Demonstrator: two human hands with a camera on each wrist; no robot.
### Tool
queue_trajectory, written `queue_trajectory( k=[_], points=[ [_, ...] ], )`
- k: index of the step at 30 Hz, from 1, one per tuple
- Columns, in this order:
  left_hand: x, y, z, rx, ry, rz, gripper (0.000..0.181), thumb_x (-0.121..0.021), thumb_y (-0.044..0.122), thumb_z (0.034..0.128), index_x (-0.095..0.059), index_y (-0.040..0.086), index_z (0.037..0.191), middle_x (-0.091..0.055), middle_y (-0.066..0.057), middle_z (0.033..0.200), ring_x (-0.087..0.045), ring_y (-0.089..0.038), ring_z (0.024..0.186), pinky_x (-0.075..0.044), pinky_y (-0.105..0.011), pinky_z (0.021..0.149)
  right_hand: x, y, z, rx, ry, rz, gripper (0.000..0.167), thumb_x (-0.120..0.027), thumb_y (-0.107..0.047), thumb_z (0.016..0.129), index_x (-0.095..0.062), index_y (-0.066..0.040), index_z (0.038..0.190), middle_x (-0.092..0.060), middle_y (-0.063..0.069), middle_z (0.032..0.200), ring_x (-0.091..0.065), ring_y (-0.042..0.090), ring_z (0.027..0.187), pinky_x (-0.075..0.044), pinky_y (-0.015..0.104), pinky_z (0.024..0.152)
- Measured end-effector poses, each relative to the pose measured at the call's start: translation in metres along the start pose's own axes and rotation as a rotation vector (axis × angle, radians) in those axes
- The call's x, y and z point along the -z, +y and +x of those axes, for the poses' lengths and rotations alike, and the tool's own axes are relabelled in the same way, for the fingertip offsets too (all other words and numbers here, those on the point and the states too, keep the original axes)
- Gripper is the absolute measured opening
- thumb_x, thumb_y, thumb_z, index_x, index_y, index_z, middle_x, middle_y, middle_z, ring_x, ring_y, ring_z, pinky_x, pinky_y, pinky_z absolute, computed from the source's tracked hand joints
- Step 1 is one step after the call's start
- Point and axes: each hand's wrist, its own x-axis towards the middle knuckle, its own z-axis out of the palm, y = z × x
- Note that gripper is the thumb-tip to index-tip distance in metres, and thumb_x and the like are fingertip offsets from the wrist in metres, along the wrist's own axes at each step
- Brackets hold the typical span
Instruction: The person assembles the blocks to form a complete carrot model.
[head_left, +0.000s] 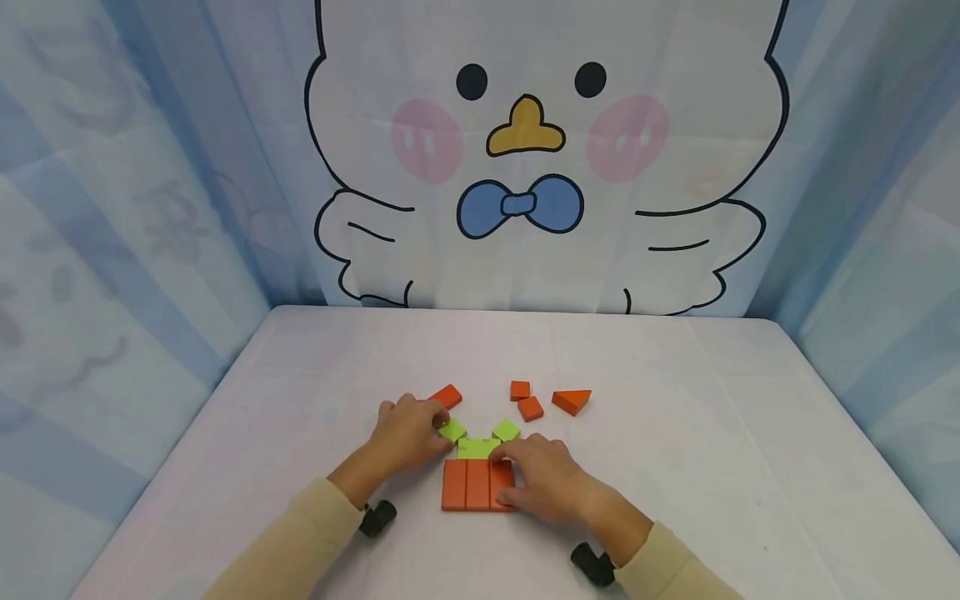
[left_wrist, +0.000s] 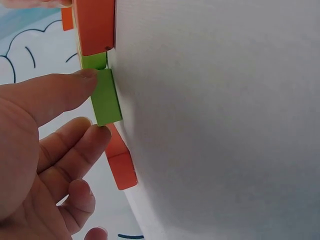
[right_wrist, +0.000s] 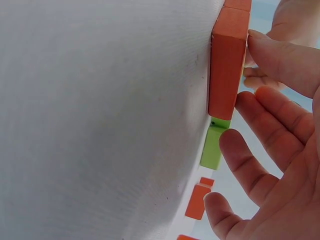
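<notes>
Three orange rectangular blocks [head_left: 477, 485] lie side by side on the table, with a wider green block [head_left: 477, 449] against their far edge. Two small green blocks, a left one [head_left: 453, 431] and a right one [head_left: 506, 430], sit turned on the diagonal at its far corners. My left hand [head_left: 407, 432] pinches the left small green block [left_wrist: 106, 97] between thumb and fingertips. With thumb and fingertips at opposite ends, my right hand [head_left: 551, 479] holds the rightmost orange block [right_wrist: 228, 70]. Its other fingers are spread near the right green block [right_wrist: 212, 147].
Beyond the left hand lies an orange block [head_left: 447, 396], partly covered. Two small orange blocks [head_left: 520, 390] and an orange triangular block [head_left: 572, 402] lie farther back on the white table [head_left: 675, 433]. A printed curtain [head_left: 525, 267] rises behind the far edge.
</notes>
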Motion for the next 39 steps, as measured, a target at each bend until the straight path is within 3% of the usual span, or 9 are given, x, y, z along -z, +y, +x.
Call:
queue_trajectory(
  k=[6, 15, 26, 39],
  points=[
    [0.0032, -0.0011, 0.0011, -0.002, -0.008, -0.021, 0.036, -0.083, 0.031, 0.0826, -0.071, 0.014, 0.112, -0.065, 0.007, 0.096, -0.049, -0.018, 0.092, -0.038, -0.045, 0.087, 0.0005, -0.0002, 0.0003, 0.003, -0.004, 0.002, 0.042, -0.076, -0.028, 0.089, -0.064, -0.013, 0.127, -0.062, -0.005, 0.117, -0.050, 0.018, 0.103, -0.039, 0.047, 0.091],
    [-0.0018, 0.0019, 0.0022, -0.084, -0.038, -0.091, 0.033, -0.082, 0.030, 0.0826, -0.070, 0.015, 0.109, -0.062, 0.008, 0.094, -0.049, -0.017, 0.092, -0.039, -0.042, 0.083, -0.0004, -0.0008, 0.0000, -0.010, -0.006, 0.016, 0.042, -0.076, -0.028, 0.089, -0.064, -0.013, 0.127, -0.062, -0.005, 0.116, -0.050, 0.019, 0.103, -0.038, 0.048, 0.092],
    [0.0006, 0.0054, -0.0043, -0.135, -0.095, -0.107, 0.037, -0.082, 0.025, 0.0820, -0.069, 0.013, 0.114, -0.064, 0.007, 0.102, -0.052, -0.019, 0.103, -0.039, -0.045, 0.090, 0.0006, -0.0018, -0.0019, -0.017, -0.002, 0.030, 0.043, -0.076, -0.027, 0.089, -0.064, -0.012, 0.127, -0.061, -0.003, 0.117, -0.050, 0.020, 0.104, -0.038, 0.049, 0.093],
    [-0.0038, 0.0014, -0.0056, -0.126, -0.104, -0.090, 0.045, -0.084, 0.032, 0.0813, -0.066, 0.014, 0.119, -0.064, 0.006, 0.108, -0.052, -0.020, 0.107, -0.039, -0.046, 0.091, -0.0017, 0.0001, -0.0025, -0.006, 0.011, 0.031, 0.045, -0.075, -0.028, 0.090, -0.063, -0.011, 0.130, -0.062, -0.001, 0.122, -0.051, 0.022, 0.110, -0.038, 0.051, 0.095]
  ],
)
